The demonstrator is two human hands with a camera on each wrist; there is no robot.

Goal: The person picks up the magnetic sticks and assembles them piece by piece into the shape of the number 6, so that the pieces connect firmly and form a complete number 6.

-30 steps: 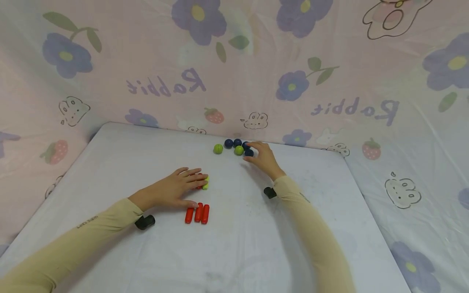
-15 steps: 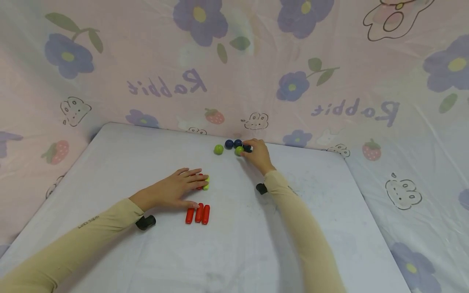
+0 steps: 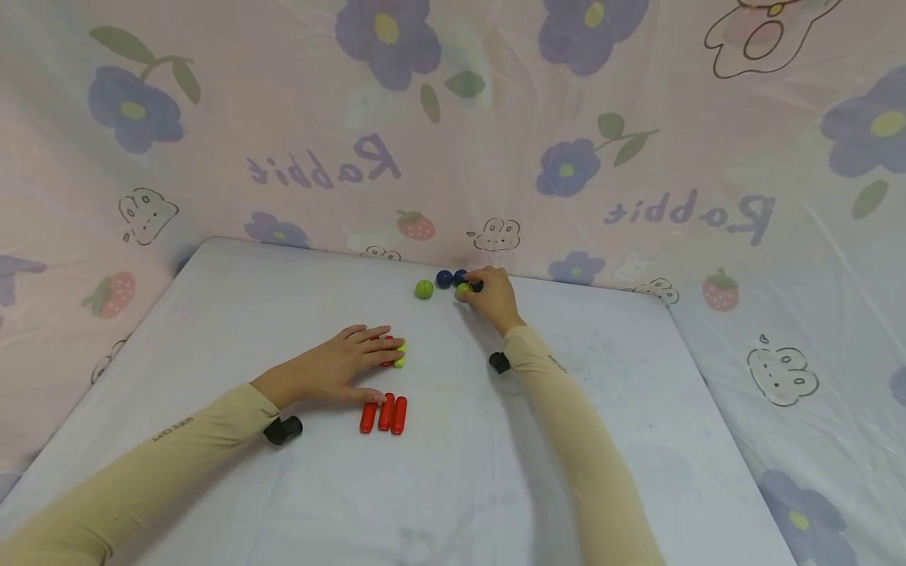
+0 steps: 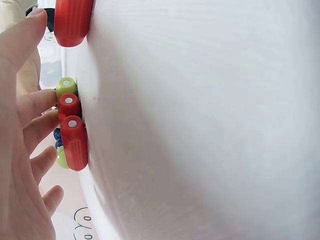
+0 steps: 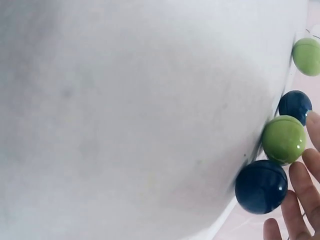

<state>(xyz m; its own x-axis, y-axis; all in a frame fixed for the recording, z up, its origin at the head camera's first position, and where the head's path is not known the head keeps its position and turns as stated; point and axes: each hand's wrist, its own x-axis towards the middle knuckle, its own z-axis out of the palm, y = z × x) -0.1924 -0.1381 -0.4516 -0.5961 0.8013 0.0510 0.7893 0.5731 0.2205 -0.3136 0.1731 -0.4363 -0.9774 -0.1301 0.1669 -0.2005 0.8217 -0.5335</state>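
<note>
My left hand (image 3: 331, 366) lies flat with fingers spread, fingertips over a yellow-green rod (image 3: 399, 355) and a red rod (image 3: 387, 353). In the left wrist view, another red rod (image 4: 75, 145) stands beside these two; the rods have pale round ends. Its thumb reaches the top of a row of red rods (image 3: 399, 415). At the table's far edge my right hand (image 3: 498, 300) curls thumb and forefinger round a green ball (image 5: 284, 140). Close against it are a navy ball (image 5: 261, 187) and another navy ball (image 5: 295, 106). The hand partly hides them.
A second green ball (image 3: 424, 289) and a navy ball (image 3: 443, 279) stand left of the right hand. The white table (image 3: 439, 487) meets a floral cloth backdrop (image 3: 453, 157) at its far edge. Black wrist cameras (image 3: 283, 430) hang under both sleeves.
The right hand has moved left and its thumb and fingers have drawn in around the green ball and nearby navy balls. My left hand keeps its place on the rods.
</note>
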